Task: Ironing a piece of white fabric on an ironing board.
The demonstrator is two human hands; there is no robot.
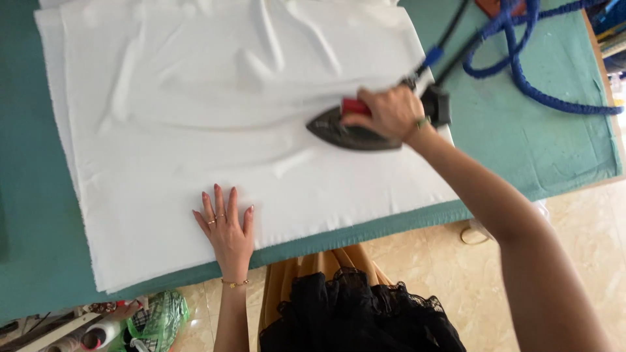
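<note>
Two hands: R (390, 112) on iron (352, 133), L (227, 228) flat.

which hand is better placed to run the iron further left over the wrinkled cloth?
Right. The right hand is closed on the handle of the iron, which sits on the white cloth. The left hand lies flat and open on the cloth's near edge, likely steadying it.
</note>
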